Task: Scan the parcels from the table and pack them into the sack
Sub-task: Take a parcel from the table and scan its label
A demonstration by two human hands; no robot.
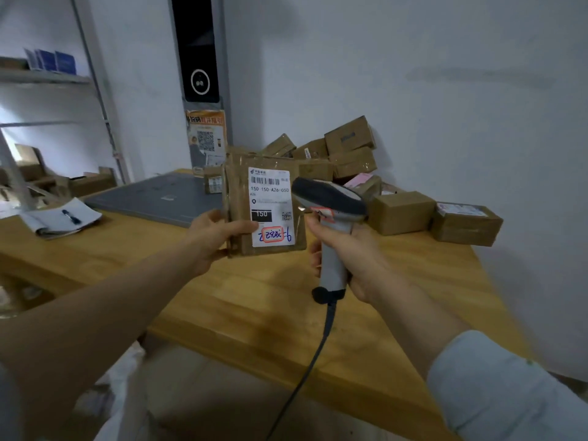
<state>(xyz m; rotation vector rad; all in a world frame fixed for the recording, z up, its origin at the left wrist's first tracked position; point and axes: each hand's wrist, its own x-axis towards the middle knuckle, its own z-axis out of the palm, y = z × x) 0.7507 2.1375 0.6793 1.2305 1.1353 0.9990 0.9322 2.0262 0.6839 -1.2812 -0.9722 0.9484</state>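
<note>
Nearest, at the lower left of the frame, is a blurred white fold that looks like the sack [124,377]. The scanner's grey cable [307,374] hangs down lower centre. My right hand [359,253] has its fingers [315,251] wrapped tight round the handle of the scanner [331,218], whose dark head sits just right of centre. My left hand [211,237] holds the parcel [241,192] upright above the wooden surface [254,300], thumb pressed on its front and the other fingers curled behind its left edge. Its white label [272,208] faces me, and the scanner head overlaps its right edge. Beyond, a notebook [60,218] lies at the left, a grey slab [159,195] lies mid-surface, and more brown parcels [404,211] pile against the wall, right of centre.
</note>
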